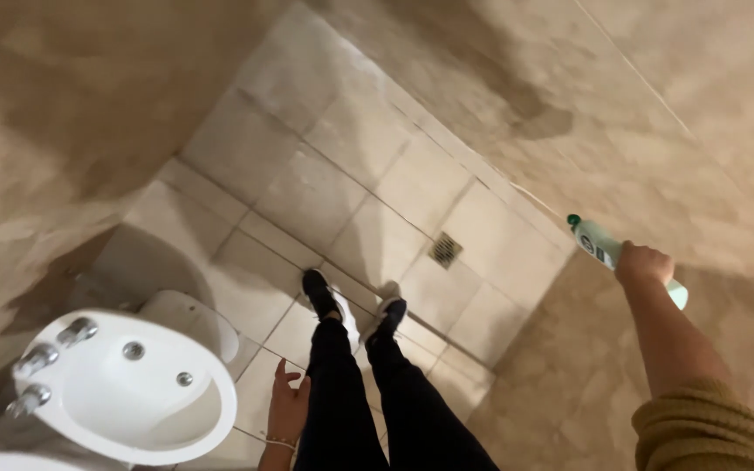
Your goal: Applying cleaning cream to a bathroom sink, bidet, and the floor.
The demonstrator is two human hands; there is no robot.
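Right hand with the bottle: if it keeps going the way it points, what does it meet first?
Likely the tiled wall. The right hand aims the bottle up-left at it, with nothing between, though depth is unclear.

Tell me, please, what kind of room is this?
Most likely a bathroom: a white bidet with metal taps, a tiled floor with a drain grate, and tiled walls. The right hand holds a squeeze bottle pointed at the wall.

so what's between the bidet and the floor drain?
Head view: the person's legs and shoes on floor tiles, between bidet and drain.
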